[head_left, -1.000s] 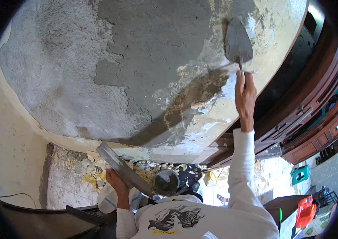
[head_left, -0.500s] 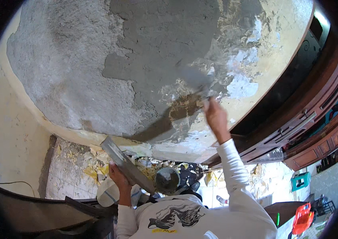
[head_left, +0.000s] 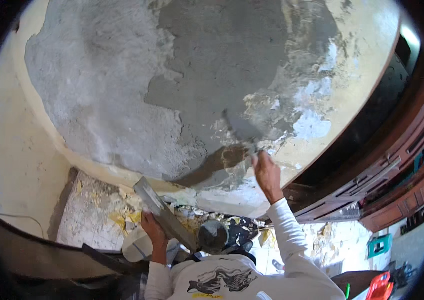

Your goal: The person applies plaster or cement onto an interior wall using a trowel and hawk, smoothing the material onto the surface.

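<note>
My right hand (head_left: 268, 176) is closed around the handle of a trowel (head_left: 243, 129), slightly blurred by motion. Its blade lies at the wall, by the lower right border of the dark wet plaster (head_left: 222, 60); whether it touches cannot be told. Around the blade show bare brown and patchy spots, with flaking white-blue paint (head_left: 312, 120) to the right. Lower left, my left hand (head_left: 154, 232) grips a long, grey, mortar-stained board (head_left: 164, 212), held tilted in front of the wall's foot. A round bucket (head_left: 213, 236) with grey material in it stands beside the board's near end.
Paler rough plaster (head_left: 107, 90) covers the wall's left part. Dark wooden cabinets (head_left: 367, 175) run along the right. Paint chips and debris (head_left: 92, 205) litter the tiled floor. A whitish sack-like container (head_left: 138, 244) sits under my left hand. A green stool (head_left: 379, 245) stands at far right.
My right hand and the trowel have come lower in the picture, the blade now pointing more to the upper left. The view has shifted slightly; my left hand still holds the board.
</note>
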`<state>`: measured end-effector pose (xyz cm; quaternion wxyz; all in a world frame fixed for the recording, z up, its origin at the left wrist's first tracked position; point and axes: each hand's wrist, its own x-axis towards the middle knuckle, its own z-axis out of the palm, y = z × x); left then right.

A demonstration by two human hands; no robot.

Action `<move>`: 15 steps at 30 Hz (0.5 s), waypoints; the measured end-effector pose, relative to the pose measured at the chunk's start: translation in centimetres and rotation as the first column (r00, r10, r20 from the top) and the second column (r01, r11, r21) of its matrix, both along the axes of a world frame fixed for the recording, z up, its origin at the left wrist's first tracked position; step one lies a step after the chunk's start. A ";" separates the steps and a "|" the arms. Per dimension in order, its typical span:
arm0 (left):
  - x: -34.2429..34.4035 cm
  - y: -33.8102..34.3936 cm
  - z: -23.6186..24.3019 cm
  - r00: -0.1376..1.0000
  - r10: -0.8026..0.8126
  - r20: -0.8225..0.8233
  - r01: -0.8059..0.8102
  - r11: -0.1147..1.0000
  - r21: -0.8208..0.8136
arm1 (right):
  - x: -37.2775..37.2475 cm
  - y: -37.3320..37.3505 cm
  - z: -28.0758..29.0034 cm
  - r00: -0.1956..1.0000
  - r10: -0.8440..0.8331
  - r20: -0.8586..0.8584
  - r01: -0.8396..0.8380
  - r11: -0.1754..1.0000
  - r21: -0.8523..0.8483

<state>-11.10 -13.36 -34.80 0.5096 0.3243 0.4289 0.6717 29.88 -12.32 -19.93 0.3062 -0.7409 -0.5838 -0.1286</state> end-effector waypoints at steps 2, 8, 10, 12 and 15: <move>-0.4 0.0 -0.7 1.000 0.009 -0.021 -0.010 0.999 -0.037 | 0.0 0.7 1.4 0.997 0.052 0.051 -0.050 0.998 -0.043; 1.1 -0.1 2.1 0.993 -0.003 0.114 0.011 0.997 -0.072 | -0.5 1.5 4.0 0.967 0.199 0.162 -0.181 0.976 -0.120; 1.1 0.2 3.0 0.987 0.037 0.155 -0.021 0.994 -0.107 | -0.8 1.7 4.0 0.980 0.158 0.125 -0.140 0.980 -0.143; 1.6 -0.2 3.4 0.969 -0.030 0.244 0.049 0.996 -0.071 | 1.7 0.2 -1.3 0.948 0.261 0.185 -0.178 0.911 -0.372; 0.6 0.2 2.2 0.961 -0.050 0.271 0.060 0.998 -0.030 | 0.0 -0.8 -1.9 0.938 0.345 0.015 -0.284 0.795 -0.536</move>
